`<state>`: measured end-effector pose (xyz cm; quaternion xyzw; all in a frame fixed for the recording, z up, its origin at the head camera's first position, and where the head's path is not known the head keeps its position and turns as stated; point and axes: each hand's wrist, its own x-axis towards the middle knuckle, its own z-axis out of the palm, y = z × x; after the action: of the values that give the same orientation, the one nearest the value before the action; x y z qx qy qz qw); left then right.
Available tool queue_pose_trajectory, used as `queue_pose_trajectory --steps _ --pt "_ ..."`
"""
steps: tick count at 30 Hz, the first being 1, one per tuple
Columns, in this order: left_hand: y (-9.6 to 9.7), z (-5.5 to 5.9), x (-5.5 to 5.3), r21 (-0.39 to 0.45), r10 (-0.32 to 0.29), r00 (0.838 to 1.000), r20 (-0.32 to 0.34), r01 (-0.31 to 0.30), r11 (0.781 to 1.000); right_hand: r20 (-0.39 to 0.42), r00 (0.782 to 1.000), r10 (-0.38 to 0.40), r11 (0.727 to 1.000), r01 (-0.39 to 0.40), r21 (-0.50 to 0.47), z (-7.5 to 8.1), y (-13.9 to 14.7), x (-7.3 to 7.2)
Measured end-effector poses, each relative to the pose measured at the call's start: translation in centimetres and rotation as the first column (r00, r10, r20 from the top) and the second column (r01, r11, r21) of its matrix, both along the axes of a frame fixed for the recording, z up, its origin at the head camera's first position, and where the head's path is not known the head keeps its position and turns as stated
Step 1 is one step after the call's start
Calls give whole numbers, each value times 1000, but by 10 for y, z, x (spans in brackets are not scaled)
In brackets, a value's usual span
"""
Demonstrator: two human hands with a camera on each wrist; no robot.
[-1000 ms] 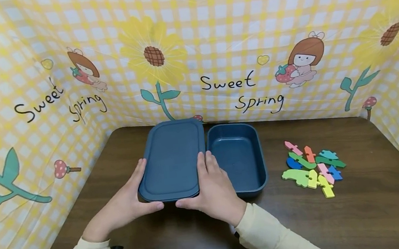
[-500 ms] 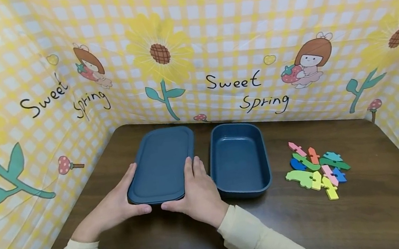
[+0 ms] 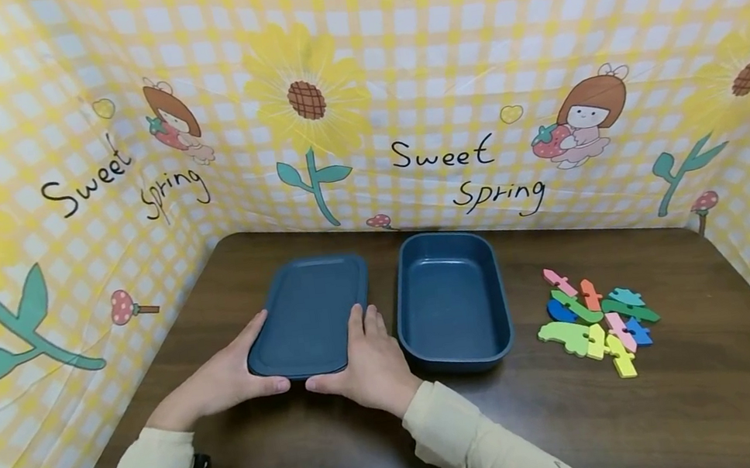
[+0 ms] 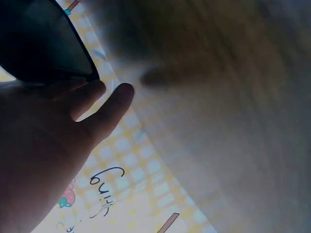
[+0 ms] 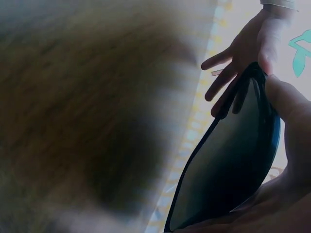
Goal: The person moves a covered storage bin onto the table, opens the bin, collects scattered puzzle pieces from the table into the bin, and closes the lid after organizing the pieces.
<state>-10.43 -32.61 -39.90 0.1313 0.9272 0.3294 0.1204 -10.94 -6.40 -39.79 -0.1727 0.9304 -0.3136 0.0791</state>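
Observation:
A dark blue rectangular lid (image 3: 311, 316) lies low at the left of the table, held between both hands. My left hand (image 3: 227, 377) grips its near left corner, thumb along the near edge and fingers on the left side. On the near right corner, my right hand (image 3: 373, 363) grips it the same way, thumb at the front and fingers along the right side. The lid (image 5: 223, 160) looks dark and glossy in the right wrist view. Whether its underside touches the table is hidden. Just to its right stands a matching open box (image 3: 452, 302) with nothing inside.
Several colourful flat puzzle pieces (image 3: 590, 325) lie loosely heaped on the brown wooden table (image 3: 702, 381), right of the box. A yellow checked cloth (image 3: 424, 64) with printed flowers walls off the back and both sides.
Both hands have carried the lid left, away from the open box, and then lowered it. A gap now shows between lid and box. The head view has shifted slightly.

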Motion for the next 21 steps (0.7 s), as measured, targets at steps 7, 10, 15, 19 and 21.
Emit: queue_pose_trajectory --steps 7,10,15,19,21 --pt "2 0 -8 -38 1 997 80 2 999 66 998 15 999 -17 32 -8 -1 -6" --pt "4 0 -12 -51 -10 995 96 14 999 77 997 24 999 -27 38 -10 -2 -8" --pt "6 0 -16 -68 -21 992 122 30 997 96 995 25 997 -32 66 -11 -4 -12" --pt "11 0 -20 -129 -9 991 133 27 991 118 993 22 994 -34 105 -12 -5 -16" --pt "14 -1 -21 -177 0 992 124 22 984 122 992 23 990 -39 132 -13 -7 -19"
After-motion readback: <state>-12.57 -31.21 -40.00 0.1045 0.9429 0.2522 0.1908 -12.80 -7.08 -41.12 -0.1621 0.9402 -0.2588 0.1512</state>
